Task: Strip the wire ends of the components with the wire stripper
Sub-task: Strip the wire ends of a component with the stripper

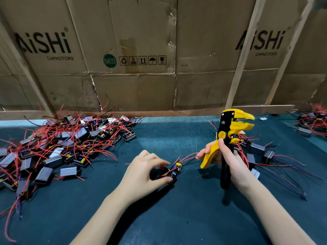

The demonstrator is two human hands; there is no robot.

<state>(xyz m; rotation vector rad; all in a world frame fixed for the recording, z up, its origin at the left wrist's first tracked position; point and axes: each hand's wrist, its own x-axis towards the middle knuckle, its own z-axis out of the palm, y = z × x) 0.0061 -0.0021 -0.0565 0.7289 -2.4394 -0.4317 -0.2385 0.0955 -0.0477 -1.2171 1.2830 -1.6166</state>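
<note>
Both forearms are reaching in from the near edge of the dark green table point(177, 218). Standing along its far edge, cardboard boxes point(123, 50) are showing "AiSHi CAPACITORS" printed 2 times, a green "RoHS 2.0" badge and a row of handling symbols, one marked "5".

Curled over a small black component point(170, 173) near the table's middle, the left hand point(146, 172) is pinching it between thumb and fingertips — its yellow part and red wire point(187, 157) are sticking out to the right, the wire running up toward the right hand point(228, 161). That hand is gripping the wire stripper point(228, 137) upright, fingers wrapped round its black and yellow handles, with the yellow jaws gaping apart and pointing right.

Heaped at the left side, a pile of components point(62, 142) is lying tangled in red wires; more components point(261, 152) are lying right of the stripper.
</note>
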